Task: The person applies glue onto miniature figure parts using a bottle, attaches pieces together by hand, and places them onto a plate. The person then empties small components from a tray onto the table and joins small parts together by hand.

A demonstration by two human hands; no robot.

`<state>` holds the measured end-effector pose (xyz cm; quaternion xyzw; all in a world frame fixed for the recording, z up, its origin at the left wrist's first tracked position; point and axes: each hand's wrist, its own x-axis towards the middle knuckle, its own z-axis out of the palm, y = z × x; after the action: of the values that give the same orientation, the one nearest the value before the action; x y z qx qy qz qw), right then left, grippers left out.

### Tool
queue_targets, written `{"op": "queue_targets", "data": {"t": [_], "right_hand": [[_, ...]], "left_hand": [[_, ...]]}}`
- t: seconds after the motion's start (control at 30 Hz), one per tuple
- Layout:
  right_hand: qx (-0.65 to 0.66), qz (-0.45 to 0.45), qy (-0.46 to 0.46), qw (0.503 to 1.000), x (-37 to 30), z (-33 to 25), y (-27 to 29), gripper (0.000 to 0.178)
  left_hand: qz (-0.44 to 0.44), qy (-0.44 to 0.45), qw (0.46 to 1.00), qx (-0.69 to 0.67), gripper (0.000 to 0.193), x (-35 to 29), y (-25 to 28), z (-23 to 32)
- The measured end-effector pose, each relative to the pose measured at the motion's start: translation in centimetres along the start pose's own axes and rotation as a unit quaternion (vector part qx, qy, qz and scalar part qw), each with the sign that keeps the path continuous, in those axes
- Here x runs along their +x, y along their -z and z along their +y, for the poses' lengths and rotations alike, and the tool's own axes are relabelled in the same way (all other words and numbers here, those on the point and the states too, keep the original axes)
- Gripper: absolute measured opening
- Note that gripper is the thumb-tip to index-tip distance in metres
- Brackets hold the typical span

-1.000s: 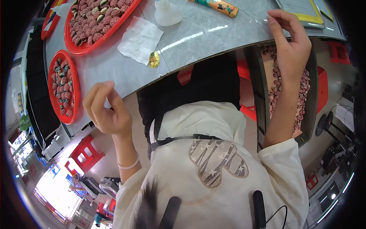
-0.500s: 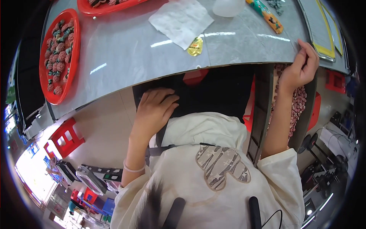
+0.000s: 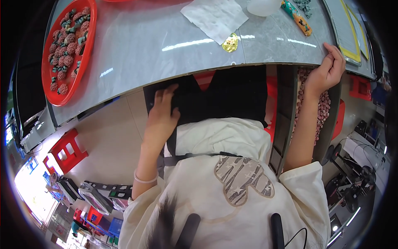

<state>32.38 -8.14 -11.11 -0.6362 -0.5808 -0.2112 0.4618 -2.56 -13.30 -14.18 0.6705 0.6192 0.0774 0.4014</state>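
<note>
My left hand [image 3: 162,115] lies palm down on my dark-clothed lap, its fingers spread and nothing in them. At the table's right front edge rests my right hand [image 3: 326,74], fingers loosely curled together; I see no object in it. Below that forearm is a narrow, open grey drawer [image 3: 337,106] filled with many small pinkish pieces [image 3: 323,108]. A red oval tray [image 3: 91,35] stands at the table's far left, holding pink knobbly balls with dark green parts [image 3: 61,62].
On the grey table [image 3: 137,45] lie a white cloth [image 3: 213,18], a gold foil label [image 3: 230,43], a translucent white container [image 3: 263,7], an orange-and-green tube [image 3: 297,18] and grey-green bits [image 3: 305,9]. Yellow-edged sheets [image 3: 344,29] lie right. Red stools [image 3: 67,151] stand on the floor.
My left hand has shifted slightly left on my lap, and its fingers have spread. The right hand stays at the table edge. The view has moved a little, shifting the table items.
</note>
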Motion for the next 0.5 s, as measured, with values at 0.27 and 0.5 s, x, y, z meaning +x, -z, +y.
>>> {"op": "queue_targets", "data": {"t": [0.27, 0.5], "right_hand": [[0.005, 0.000, -0.017, 1.000, -0.2, -0.6, 0.0, 0.021], [0.002, 0.000, -0.012, 1.000, 0.1, -0.3, 0.3, 0.019]], "left_hand": [[0.118, 0.089, 0.981, 0.128, 0.041, -2.2, 3.0, -5.2], [0.133, 0.019, 0.984, 0.115, 0.039, -3.9, 4.2, -4.4]]}}
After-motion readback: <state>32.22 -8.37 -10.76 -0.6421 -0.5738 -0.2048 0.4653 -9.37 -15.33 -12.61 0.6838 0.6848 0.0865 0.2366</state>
